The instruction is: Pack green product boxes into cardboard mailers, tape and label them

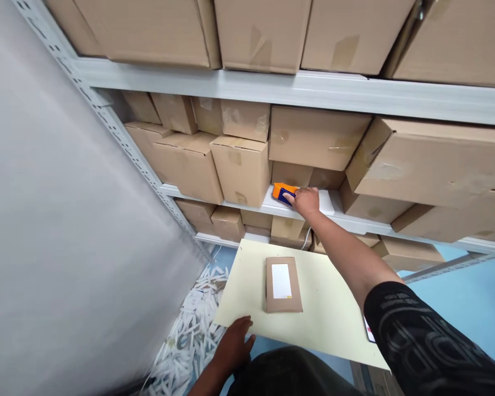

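My right hand [306, 201] reaches forward to the white shelf [272, 206] and closes its fingers on an orange and blue tool [284, 192] that lies on the shelf edge between cardboard boxes. My left hand [233, 346] rests at the near left edge of a pale yellow board [325, 308], fingers curled against it. A small brown parcel [283, 284] with a white label lies flat in the middle of the board.
Shelving with several cardboard boxes [241, 168] fills the view ahead on three levels. A grey wall [58, 231] stands at the left. White paper strips [193, 330] litter the blue floor [474, 297] below the board's left side.
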A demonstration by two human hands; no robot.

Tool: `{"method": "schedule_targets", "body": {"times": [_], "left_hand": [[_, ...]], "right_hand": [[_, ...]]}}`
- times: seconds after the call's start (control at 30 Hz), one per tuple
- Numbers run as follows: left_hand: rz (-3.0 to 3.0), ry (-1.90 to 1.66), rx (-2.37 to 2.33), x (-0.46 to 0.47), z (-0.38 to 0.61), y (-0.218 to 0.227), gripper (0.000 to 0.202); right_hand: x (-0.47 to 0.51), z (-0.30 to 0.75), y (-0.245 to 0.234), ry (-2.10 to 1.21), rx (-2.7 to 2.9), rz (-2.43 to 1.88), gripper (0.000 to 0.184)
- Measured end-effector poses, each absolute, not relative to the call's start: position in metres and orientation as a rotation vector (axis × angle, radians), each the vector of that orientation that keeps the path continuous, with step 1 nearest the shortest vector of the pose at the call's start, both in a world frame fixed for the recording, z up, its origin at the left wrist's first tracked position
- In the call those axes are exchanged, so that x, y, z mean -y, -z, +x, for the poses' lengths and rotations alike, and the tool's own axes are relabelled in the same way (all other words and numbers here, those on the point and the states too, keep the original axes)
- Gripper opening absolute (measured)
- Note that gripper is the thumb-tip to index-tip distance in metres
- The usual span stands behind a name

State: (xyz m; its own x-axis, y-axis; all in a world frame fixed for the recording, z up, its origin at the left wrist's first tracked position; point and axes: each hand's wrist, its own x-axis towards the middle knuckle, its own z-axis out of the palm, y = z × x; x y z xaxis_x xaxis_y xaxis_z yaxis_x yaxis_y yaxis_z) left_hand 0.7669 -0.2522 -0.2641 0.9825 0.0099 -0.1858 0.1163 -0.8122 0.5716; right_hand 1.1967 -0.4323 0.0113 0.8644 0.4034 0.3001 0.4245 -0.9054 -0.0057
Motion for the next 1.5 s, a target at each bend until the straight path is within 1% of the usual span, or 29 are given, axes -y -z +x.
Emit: {"method": "schedule_targets", "body": {"times": [0.13,0.27,0.33,0.37,0.43,0.53,0.6,0.63,0.67,0.73,0.8,0.87,1.07,1.17,1.2,1.27,1.37,1.5], "left_hand": [[2.466,0.319,-0.133,0.253,0.759,0.262,0.042],[2.419,0.311,-0.096,0.251,0.775,0.249,0.042],[2.4,0.265,-0.075,0.247,0.796,0.241,0.043],[2.396,0.236,-0.065,0.246,0.811,0.237,0.043],[2.408,0.196,-0.052,0.243,0.846,0.23,0.045],[2.441,0.203,-0.019,0.243,0.911,0.222,0.047],[2.468,0.192,0.022,0.248,0.956,0.22,0.053],[2.481,0.198,0.054,0.252,0.976,0.221,0.056],[2.499,0.224,0.071,0.257,0.994,0.222,0.059],[2.535,0.332,0.07,0.268,1.021,0.227,0.061],[2.558,0.427,0.046,0.277,1.034,0.231,0.059],[2.579,0.468,0.004,0.283,1.031,0.234,0.053],[2.605,0.489,-0.193,0.285,0.956,0.229,0.037],[2.488,0.514,-0.198,0.283,0.916,0.226,0.032],[2.439,0.543,-0.2,0.282,0.91,0.225,0.033],[2.346,0.559,-0.263,0.28,0.911,0.223,0.041],[2.249,0.48,-0.403,0.283,0.937,0.22,0.049],[2.148,0.494,-0.485,0.3,0.971,0.214,0.056]], "right_hand": [[0.421,1.206,-0.006,0.389,0.653,-2.96,0.068],[0.436,1.186,-0.008,0.605,0.596,-2.767,0.058],[0.455,1.157,0.005,0.64,0.517,-2.607,0.051],[0.468,1.136,0.018,0.568,0.486,-2.525,0.047],[0.495,1.082,0.059,0.227,0.329,-2.383,0.043],[0.532,0.982,0.145,-0.394,-0.071,-2.095,0.048],[0.545,0.921,0.2,-0.809,-0.374,-1.795,0.051],[0.548,0.897,0.223,-0.96,-0.513,-1.623,0.054],[0.548,0.879,0.24,-1.042,-0.611,-1.478,0.056],[0.545,0.863,0.261,-1.064,-0.709,-1.287,0.059],[0.542,0.87,0.266,-0.997,-0.73,-1.195,0.058],[0.543,0.889,0.263,-0.913,-0.744,-1.207,0.055],[0.562,0.95,0.253,-0.744,-0.645,-1.679,0.053],[0.574,0.973,0.252,-0.711,-0.581,-1.787,0.051],[0.578,0.979,0.252,-0.708,-0.562,-1.814,0.052],[0.582,0.988,0.251,-0.713,-0.532,-1.866,0.055],[0.582,0.997,0.249,-0.731,-0.511,-1.933,0.061],[0.574,1.003,0.24,-0.718,-0.481,-2.022,0.066]]}}
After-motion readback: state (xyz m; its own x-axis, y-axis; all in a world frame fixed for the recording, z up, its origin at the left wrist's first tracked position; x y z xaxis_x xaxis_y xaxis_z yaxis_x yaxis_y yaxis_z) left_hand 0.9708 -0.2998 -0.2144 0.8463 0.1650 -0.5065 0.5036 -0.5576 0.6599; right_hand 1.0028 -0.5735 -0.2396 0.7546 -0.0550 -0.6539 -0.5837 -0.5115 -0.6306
